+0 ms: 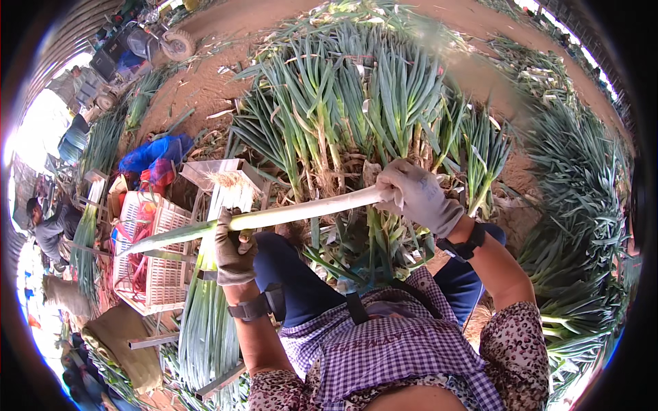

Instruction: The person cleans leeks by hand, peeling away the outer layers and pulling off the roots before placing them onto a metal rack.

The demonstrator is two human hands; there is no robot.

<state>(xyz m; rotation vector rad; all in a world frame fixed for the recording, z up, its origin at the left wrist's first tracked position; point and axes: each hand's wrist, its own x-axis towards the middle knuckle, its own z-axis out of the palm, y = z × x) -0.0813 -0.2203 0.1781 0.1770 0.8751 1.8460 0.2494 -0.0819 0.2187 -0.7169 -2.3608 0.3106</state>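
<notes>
Above the knees, one long leek held at two points.
Left hand curled round its green part, right hand closed on the white end, probably to steady its length.

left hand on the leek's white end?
No, the right hand grips the leek by its white end, the left hand its greener part.

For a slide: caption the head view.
Left hand and right hand, both gloved, hold a leek-like stalk, white end rightward, with leafy bunches ahead and a slatted basket at left.
</notes>
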